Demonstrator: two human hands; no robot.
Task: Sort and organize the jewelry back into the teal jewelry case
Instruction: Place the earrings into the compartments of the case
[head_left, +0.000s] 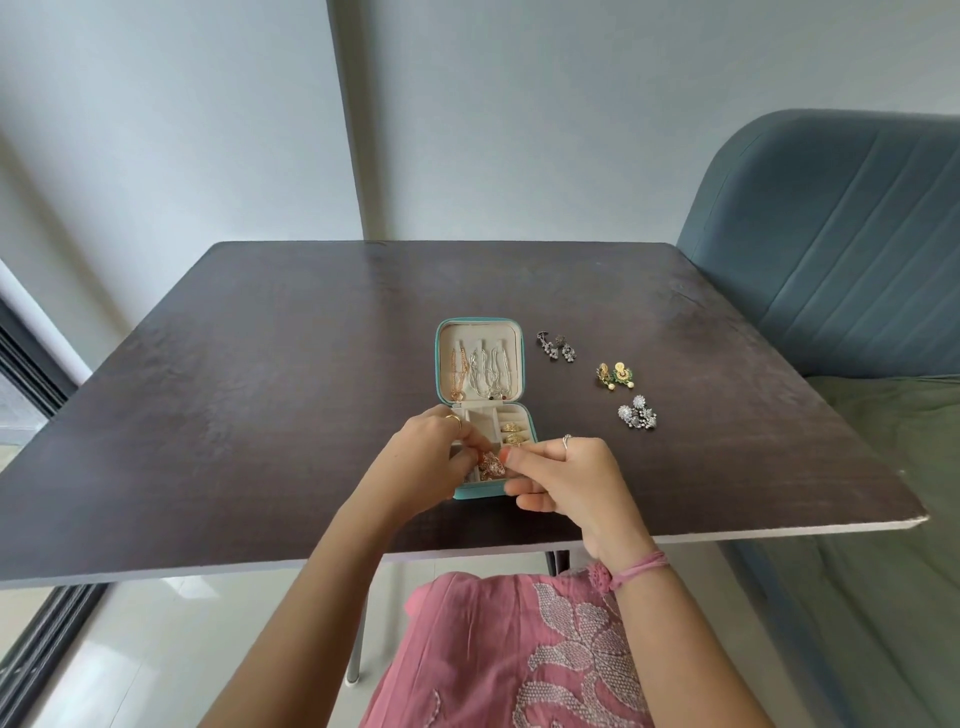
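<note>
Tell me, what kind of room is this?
Probably a bedroom at home: a padded blue headboard and green bedsheet sit beside a small dark table, with plain walls behind.

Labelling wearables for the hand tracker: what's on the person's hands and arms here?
Both forearms are bare, no sleeves in view. The left hand has a gold ring on one finger. The right hand has a silver ring. The right wrist carries a pink thread band, wound in several strands with a knot or tassel at one side. No watch or gloves.
</note>
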